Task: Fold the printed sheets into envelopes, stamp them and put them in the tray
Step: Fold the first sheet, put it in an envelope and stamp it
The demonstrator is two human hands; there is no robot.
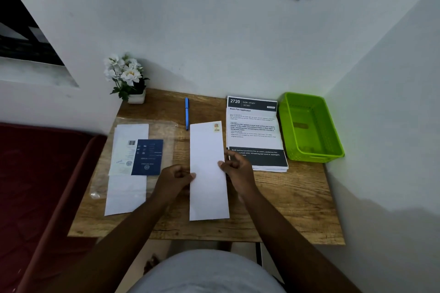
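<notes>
At the middle of the wooden desk (pixel 285 200), the left hand (pixel 175 177) pinches the left edge of a long white envelope (pixel 207 173), fingers curled, thumb on top. The right hand (pixel 237 169) grips the opposite edge, thumb pressed onto the paper. The envelope lies flat, a small stamp (pixel 216 127) stuck at its far right corner (the design is too small to read). Just right sits a stack of printed sheets (pixel 253 131), then an empty green tray (pixel 309 126). Left lie spare envelopes (pixel 126 192) under a dark blue booklet (pixel 147 157). A blue pen (pixel 187 113) rests beyond, near a flower pot (pixel 129 78).
</notes>
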